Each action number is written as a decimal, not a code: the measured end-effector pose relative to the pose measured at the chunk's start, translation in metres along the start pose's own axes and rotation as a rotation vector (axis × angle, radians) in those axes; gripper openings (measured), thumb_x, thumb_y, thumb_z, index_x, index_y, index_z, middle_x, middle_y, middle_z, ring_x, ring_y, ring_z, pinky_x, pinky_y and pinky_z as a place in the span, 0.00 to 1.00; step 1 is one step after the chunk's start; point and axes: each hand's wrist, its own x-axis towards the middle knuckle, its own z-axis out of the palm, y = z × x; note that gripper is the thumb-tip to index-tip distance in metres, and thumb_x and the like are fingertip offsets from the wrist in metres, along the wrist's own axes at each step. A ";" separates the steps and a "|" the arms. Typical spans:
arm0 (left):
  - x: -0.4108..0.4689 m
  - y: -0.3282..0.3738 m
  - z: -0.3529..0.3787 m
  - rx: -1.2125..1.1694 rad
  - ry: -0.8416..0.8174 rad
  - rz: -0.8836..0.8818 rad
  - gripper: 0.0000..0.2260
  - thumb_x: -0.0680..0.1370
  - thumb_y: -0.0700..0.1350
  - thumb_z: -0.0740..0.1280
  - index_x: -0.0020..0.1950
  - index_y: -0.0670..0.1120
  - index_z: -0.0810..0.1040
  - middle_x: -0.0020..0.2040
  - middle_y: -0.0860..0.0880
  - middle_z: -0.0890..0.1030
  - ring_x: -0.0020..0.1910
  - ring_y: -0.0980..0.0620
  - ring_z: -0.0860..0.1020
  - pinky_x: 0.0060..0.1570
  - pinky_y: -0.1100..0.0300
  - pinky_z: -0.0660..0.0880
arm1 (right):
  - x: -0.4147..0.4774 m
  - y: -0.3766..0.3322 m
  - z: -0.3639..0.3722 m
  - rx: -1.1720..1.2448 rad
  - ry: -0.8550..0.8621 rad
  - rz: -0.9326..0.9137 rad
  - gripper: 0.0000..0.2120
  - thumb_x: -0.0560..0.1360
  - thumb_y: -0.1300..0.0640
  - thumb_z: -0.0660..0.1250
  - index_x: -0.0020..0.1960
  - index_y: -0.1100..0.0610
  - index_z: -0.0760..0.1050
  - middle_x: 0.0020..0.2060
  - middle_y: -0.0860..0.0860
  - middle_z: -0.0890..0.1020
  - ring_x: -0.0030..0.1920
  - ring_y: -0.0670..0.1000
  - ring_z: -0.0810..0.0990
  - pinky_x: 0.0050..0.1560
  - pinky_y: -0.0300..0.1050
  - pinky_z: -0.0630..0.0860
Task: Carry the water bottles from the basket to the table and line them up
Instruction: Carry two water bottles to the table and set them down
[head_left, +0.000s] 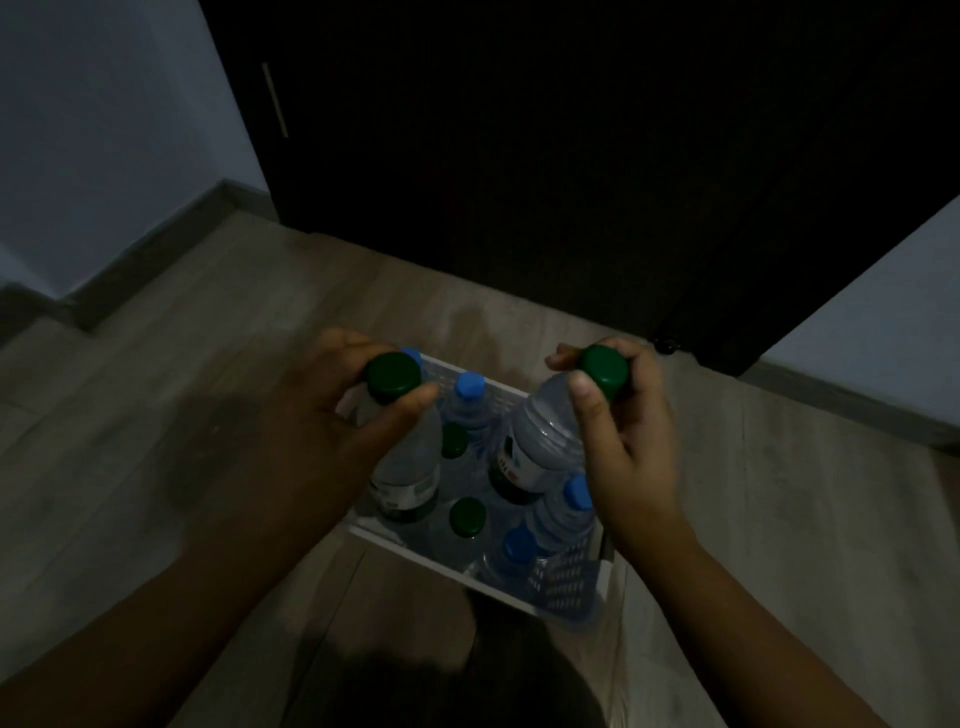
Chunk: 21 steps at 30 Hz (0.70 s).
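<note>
A white perforated basket (410, 553) stands on the floor below me, holding several clear water bottles with green and blue caps. My left hand (317, 415) grips the neck of a green-capped bottle (408, 467) at the basket's left side. My right hand (631, 447) grips the neck of another green-capped bottle (537, 441) on the right, which tilts toward the right. Both held bottles are raised above the others, with their lower ends still over the basket. A green-capped bottle (467, 516) and a blue-capped bottle (470, 387) stand between them. No table is in view.
The room is dim. A dark door or cabinet (571, 156) rises just behind the basket. Wood-look flooring (182, 415) spreads to the left and right. A pale wall with a skirting board (130, 260) runs along the left, and another pale wall (883, 322) is at the right.
</note>
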 end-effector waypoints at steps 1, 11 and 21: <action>0.002 0.003 0.001 -0.034 0.043 -0.015 0.08 0.75 0.55 0.65 0.46 0.52 0.72 0.44 0.57 0.74 0.43 0.66 0.74 0.42 0.78 0.68 | 0.004 -0.005 0.002 0.010 0.021 -0.036 0.13 0.77 0.50 0.61 0.57 0.55 0.70 0.50 0.54 0.80 0.52 0.53 0.79 0.55 0.51 0.77; 0.050 0.064 -0.011 -0.230 0.121 -0.027 0.27 0.76 0.64 0.55 0.46 0.39 0.76 0.37 0.44 0.78 0.37 0.54 0.77 0.37 0.71 0.71 | 0.046 -0.068 0.006 -0.088 0.151 -0.189 0.08 0.78 0.51 0.59 0.55 0.53 0.69 0.40 0.50 0.78 0.40 0.48 0.78 0.40 0.43 0.76; 0.122 0.234 -0.124 -0.227 0.160 -0.100 0.16 0.75 0.54 0.60 0.44 0.41 0.75 0.34 0.50 0.77 0.38 0.56 0.77 0.36 0.76 0.71 | 0.103 -0.276 -0.017 -0.218 0.166 -0.179 0.09 0.78 0.50 0.58 0.55 0.53 0.68 0.40 0.47 0.78 0.38 0.45 0.78 0.36 0.37 0.75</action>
